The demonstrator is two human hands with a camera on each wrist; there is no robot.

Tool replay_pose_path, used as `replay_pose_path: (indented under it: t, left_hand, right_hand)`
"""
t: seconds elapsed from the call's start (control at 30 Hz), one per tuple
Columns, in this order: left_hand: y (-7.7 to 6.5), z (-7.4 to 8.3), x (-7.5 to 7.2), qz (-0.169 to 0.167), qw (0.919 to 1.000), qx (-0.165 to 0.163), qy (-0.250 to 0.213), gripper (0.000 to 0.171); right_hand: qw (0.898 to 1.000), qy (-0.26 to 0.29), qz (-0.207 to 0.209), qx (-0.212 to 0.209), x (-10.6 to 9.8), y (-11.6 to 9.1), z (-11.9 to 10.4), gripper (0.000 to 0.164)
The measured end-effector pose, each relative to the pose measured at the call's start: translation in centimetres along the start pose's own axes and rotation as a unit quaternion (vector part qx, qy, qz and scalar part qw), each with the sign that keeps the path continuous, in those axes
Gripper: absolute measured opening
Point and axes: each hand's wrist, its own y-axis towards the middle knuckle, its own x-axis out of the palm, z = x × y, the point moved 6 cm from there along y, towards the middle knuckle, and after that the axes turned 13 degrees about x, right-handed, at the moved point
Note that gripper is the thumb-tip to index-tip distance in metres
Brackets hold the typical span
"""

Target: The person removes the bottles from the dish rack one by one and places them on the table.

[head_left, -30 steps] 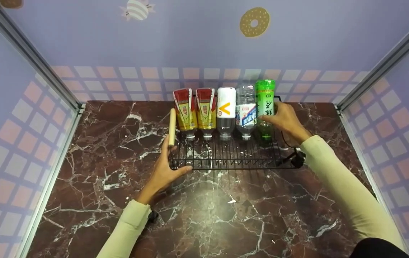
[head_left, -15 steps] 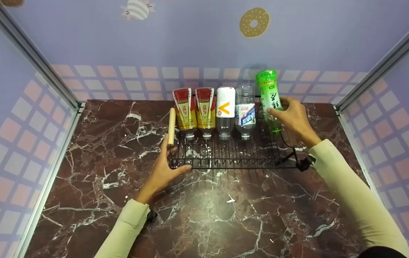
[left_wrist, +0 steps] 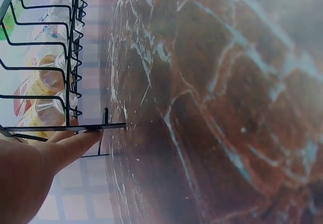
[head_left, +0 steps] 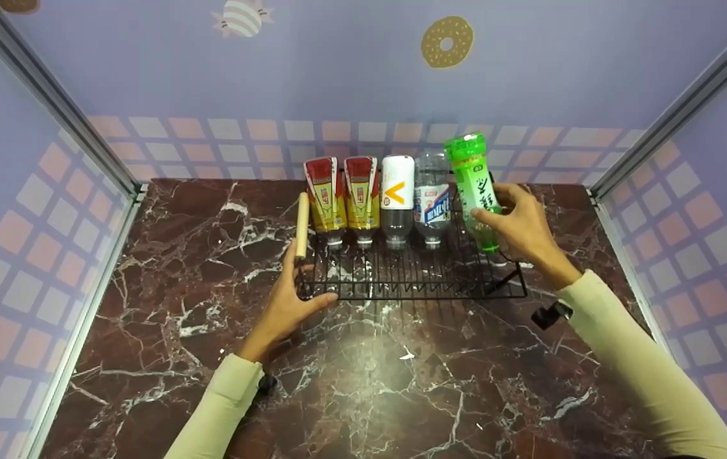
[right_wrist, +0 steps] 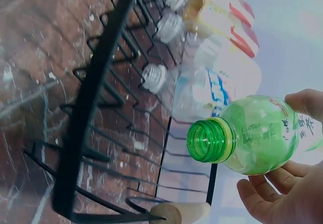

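Observation:
In the head view a green plastic bottle (head_left: 470,185) is held upside down and tilted by my right hand (head_left: 526,223), thumb on its front and fingers behind. Its uncapped neck (right_wrist: 209,139) shows in the right wrist view. The bottle overlaps the right end of a black wire rack (head_left: 402,290). My left hand (head_left: 287,299) grips the rack's left end beside a pale wooden handle (head_left: 302,224), thumb along the front. Standing neck-down in the rack are two red-and-yellow bottles (head_left: 325,194) (head_left: 362,194), a white-labelled bottle (head_left: 398,185) and a clear bottle (head_left: 432,204).
The rack stands on a dark red marbled table (head_left: 363,395), close to the patterned back wall (head_left: 351,76). Side panels (head_left: 25,255) enclose the table left and right. A small white scrap (head_left: 407,353) lies in front of the rack.
My right hand first lifted the green bottle out of the row and tilted it, then brought it lower and slightly left. My left hand has stayed at the rack's end.

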Motion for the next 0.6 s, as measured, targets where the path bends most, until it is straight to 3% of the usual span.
replay_pose_path:
  t: [0.3,0.6]
  left_hand:
    - [0.1,0.2,0.0,0.004,0.9999,0.009,-0.005,0.136]
    - [0.1,0.1,0.1,0.008,0.9997,0.013,-0.019,0.135]
  right_hand:
    - [0.999,0.023,-0.028,-0.014,1.4,-3.1,-1.0,0.068]
    - [0.997,0.001,-0.048,-0.052,2.7,-5.2,-1.7,0.067]
